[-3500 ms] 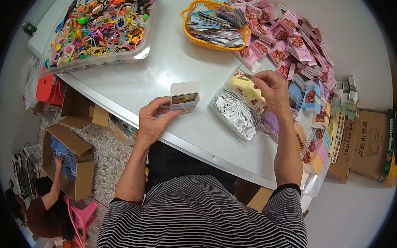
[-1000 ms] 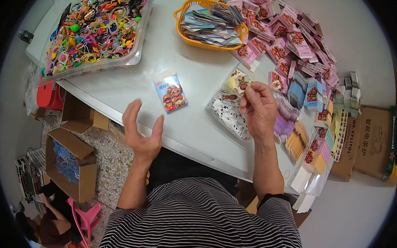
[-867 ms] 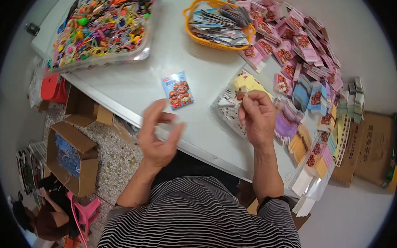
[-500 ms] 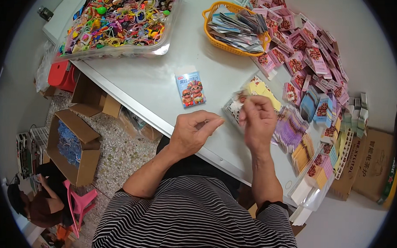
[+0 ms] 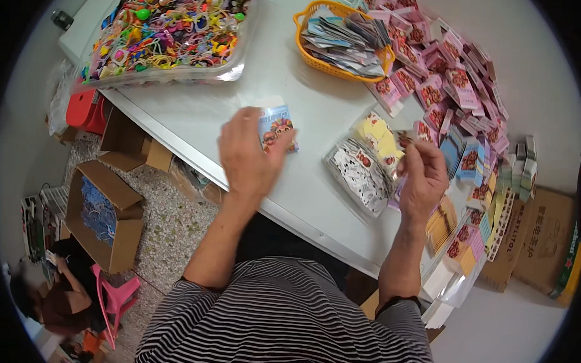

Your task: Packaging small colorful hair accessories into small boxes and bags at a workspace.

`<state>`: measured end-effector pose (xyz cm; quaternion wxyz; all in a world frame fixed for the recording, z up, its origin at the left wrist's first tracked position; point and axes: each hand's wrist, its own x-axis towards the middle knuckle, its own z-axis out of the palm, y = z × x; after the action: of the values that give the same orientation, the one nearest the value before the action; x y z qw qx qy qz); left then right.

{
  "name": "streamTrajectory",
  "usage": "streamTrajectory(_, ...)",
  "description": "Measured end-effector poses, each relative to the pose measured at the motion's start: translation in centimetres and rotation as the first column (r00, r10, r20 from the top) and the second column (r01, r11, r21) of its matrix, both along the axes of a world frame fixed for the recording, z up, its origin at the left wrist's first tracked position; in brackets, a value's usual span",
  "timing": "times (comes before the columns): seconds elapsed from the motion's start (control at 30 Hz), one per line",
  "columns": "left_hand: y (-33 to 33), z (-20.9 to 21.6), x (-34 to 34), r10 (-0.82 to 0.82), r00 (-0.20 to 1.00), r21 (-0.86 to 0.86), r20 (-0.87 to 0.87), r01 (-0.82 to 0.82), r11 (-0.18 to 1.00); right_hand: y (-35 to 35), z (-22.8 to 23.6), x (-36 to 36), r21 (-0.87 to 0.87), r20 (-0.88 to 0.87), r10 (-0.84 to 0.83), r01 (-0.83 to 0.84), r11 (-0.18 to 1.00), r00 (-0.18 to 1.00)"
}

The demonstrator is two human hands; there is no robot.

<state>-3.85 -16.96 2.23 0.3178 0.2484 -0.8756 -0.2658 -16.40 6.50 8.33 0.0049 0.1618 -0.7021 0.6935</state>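
Note:
A small blue cardboard box (image 5: 276, 125) with cartoon figures lies on the table, its top flap up. My left hand (image 5: 248, 156) is over the box's left side, fingers apart and thumb across its lower right; contact cannot be made out. My right hand (image 5: 423, 183) pinches a small brown and white printed piece (image 5: 405, 139), partly blurred. Left of that hand stands a clear plastic tray (image 5: 374, 210). It contains small white pieces with dark print (image 5: 361, 181) and yellow printed pieces (image 5: 380, 136).
A clear bin (image 5: 227, 74) of colourful trinkets stands far left, beside a yellow basket (image 5: 336, 69) of flat packets. Pink boxes (image 5: 434, 90) are heaped at the far right, with purple and orange card stacks (image 5: 441, 225) nearer. Cartons (image 5: 119, 239) and a seated person (image 5: 69, 289) are at left.
My left hand has moved left and away from me, from the table edge to the blue box, and its fingers have spread. My right hand has shifted right, off the tray, with the small piece.

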Motion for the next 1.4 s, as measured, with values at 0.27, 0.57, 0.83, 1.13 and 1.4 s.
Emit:
streamTrajectory(0.27,0.1,-0.4,-1.6,-0.041,0.938,-0.002,0.344,0.045,0.999,-1.0,-0.8,-0.5,0.028,0.02,0.029,-0.03,0.999,0.999)
streamTrajectory(0.57,-0.7,-0.2,-1.4,-0.291,0.956,0.619,0.039,0.206,0.758,0.1,-1.6,1.6,0.037,0.094,0.088,-0.092,0.995,0.992)
streamTrajectory(0.83,-0.6,-1.9,3.0,-0.349,0.86,0.672,-0.372,0.509,0.537,-3.2,1.1,2.3,0.386,-0.276,0.42,-0.301,0.872,0.864)
streamTrajectory(1.13,-0.3,-2.2,3.7,-0.318,0.8,0.761,-0.508,0.59,0.27,-3.9,2.0,2.8,0.612,-0.284,0.6,-0.341,0.714,0.748)
streamTrajectory(1.4,0.3,-1.9,3.9,-0.275,0.76,0.738,-0.588,0.644,0.202,-4.1,1.8,3.4,0.672,-0.235,0.663,-0.374,0.639,0.71)
